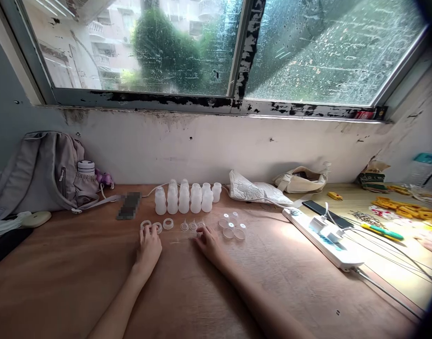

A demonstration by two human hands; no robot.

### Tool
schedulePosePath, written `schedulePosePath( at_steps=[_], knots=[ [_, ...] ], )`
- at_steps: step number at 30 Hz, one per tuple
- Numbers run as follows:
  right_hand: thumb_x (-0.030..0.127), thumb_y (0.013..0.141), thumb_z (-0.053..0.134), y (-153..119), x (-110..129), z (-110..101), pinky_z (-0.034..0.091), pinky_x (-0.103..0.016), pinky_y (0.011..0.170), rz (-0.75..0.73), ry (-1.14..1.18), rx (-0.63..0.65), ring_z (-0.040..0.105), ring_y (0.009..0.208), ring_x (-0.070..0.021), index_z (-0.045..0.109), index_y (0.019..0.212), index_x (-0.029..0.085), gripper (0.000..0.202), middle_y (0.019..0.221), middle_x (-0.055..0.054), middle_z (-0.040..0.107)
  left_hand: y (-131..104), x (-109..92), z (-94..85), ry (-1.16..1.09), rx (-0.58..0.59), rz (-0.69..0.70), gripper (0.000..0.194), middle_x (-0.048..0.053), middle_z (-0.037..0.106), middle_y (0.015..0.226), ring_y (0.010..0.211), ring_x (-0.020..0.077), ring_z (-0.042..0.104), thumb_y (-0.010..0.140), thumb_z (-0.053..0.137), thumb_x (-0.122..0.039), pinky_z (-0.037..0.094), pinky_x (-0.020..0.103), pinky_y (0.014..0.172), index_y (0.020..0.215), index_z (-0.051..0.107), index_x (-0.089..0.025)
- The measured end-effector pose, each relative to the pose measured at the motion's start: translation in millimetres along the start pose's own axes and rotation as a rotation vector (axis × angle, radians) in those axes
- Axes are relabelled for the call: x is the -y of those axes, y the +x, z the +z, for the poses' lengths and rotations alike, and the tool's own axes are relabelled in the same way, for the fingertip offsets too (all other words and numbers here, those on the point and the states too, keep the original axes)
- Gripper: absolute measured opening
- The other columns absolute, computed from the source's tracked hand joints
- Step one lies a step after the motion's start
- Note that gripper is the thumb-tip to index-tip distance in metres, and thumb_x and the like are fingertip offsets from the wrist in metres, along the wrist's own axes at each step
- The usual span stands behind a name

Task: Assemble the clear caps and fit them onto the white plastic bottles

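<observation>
My left hand (pixel 150 244) rests on the table with its fingers stretched forward over the white bottle rings (pixel 145 224), touching them. Another white ring (pixel 168 223) lies just to the right of that hand. My right hand (pixel 209 243) has thumb and fingers closed around a clear bottle nipple, mostly hidden by the fingertips. Beside it, several clear nipples (pixel 184 226) lie in a row. Round clear caps (pixel 228 233) with white centres are grouped to the right. Behind the hands, white baby bottles (pixel 183 200) stand upright in rows, some with tapered tops.
A grey backpack (pixel 46 174) sits at the back left. A white power strip (pixel 321 238) with plugs and cables crosses the right side, by a dark phone (pixel 327 214). A padded white pouch (pixel 247 186) lies against the wall. Yellow tools (pixel 406 207) are at far right.
</observation>
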State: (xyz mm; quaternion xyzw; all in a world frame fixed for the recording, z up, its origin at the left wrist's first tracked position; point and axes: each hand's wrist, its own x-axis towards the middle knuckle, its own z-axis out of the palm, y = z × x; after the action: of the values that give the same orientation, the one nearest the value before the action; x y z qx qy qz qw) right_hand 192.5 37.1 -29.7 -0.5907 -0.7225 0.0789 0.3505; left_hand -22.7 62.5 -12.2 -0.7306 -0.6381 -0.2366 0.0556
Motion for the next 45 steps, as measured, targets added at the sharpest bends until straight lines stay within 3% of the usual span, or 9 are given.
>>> schedulePosePath(
  at_steps=[4,10,17,22,26,29,36,42,45],
  knots=[
    [0.020,0.073,0.051,-6,4,-4,0.043,-0.029,0.065,0.052,0.241,-0.055,0.054,0.072,-0.0168,0.046,0.089,0.022,0.016,0.082,-0.002,0.056,-5,-15,2.5,-0.335,-0.106,0.129,0.023,0.010,0.050,0.101,0.096,0.0234,0.049,0.080,0.041,-0.018,0.040,0.039,0.086,0.098,0.054,-0.016],
    [0.013,0.072,0.047,-10,16,-13,0.044,-0.027,0.058,0.047,0.312,-0.135,0.051,0.061,-0.0144,0.050,0.092,0.022,0.022,0.076,-0.002,0.053,-25,-46,-5.3,-0.742,0.080,0.255,0.025,0.005,0.054,0.103,0.100,0.0188,0.052,0.079,0.049,-0.030,0.043,0.033,0.087,0.103,0.054,-0.022],
    [0.012,0.074,0.044,-20,36,-17,0.044,-0.027,0.059,-0.013,0.353,-0.094,0.053,0.065,-0.0150,0.050,0.096,0.023,0.026,0.080,-0.003,0.055,-28,-49,-3.2,-1.031,0.138,0.191,0.031,0.004,0.055,0.101,0.096,0.0174,0.054,0.071,0.061,-0.029,0.049,0.032,0.081,0.099,0.052,-0.021],
    [0.009,0.072,0.045,-25,50,-20,0.046,-0.028,0.064,0.032,0.579,0.015,0.057,0.069,-0.0149,0.050,0.098,0.024,0.030,0.082,-0.003,0.060,-30,-52,-10.0,-1.079,0.194,0.167,0.031,0.005,0.053,0.102,0.098,0.0179,0.053,0.073,0.059,-0.029,0.048,0.034,0.084,0.102,0.051,-0.021],
    [0.017,0.075,0.049,-23,52,-22,0.047,-0.031,0.070,0.192,0.871,0.078,0.059,0.081,-0.0172,0.052,0.094,0.022,0.021,0.084,-0.004,0.062,-30,-53,-15.8,-1.064,0.242,0.184,0.032,0.007,0.052,0.106,0.099,0.0182,0.052,0.077,0.054,-0.029,0.049,0.032,0.084,0.107,0.050,-0.021],
    [0.024,0.072,0.056,-19,50,-22,0.047,-0.029,0.063,0.295,1.018,0.091,0.058,0.077,-0.0173,0.056,0.085,0.020,0.014,0.081,-0.004,0.062,-29,-52,-15.9,-0.989,0.218,0.216,0.030,0.007,0.055,0.104,0.096,0.0191,0.054,0.078,0.052,-0.031,0.048,0.033,0.083,0.106,0.051,-0.021],
    [0.026,0.066,0.065,-18,49,-23,0.041,-0.021,0.045,0.350,1.002,0.093,0.047,0.048,-0.0084,0.055,0.080,0.019,0.018,0.058,0.004,0.052,-31,-49,-11.6,-0.956,0.199,0.267,0.034,0.007,0.058,0.102,0.092,0.0187,0.056,0.074,0.058,-0.032,0.047,0.032,0.081,0.105,0.052,-0.020],
    [0.035,0.065,0.064,-16,49,-27,0.045,-0.022,0.043,0.473,1.176,0.203,0.053,0.054,-0.0101,0.055,0.088,0.019,0.030,0.085,-0.003,0.058,-35,-54,-17.9,-1.053,0.227,0.260,0.028,0.008,0.057,0.106,0.101,0.0216,0.053,0.074,0.057,-0.027,0.045,0.035,0.086,0.100,0.052,-0.020],
    [0.037,0.066,0.063,-14,46,-25,0.045,-0.023,0.044,0.488,1.178,0.258,0.052,0.050,-0.0092,0.058,0.086,0.016,0.029,0.080,-0.004,0.060,-36,-57,-21.5,-1.013,0.224,0.246,0.027,0.008,0.058,0.105,0.098,0.0208,0.054,0.074,0.055,-0.024,0.044,0.036,0.086,0.101,0.051,-0.020]
  ],
)
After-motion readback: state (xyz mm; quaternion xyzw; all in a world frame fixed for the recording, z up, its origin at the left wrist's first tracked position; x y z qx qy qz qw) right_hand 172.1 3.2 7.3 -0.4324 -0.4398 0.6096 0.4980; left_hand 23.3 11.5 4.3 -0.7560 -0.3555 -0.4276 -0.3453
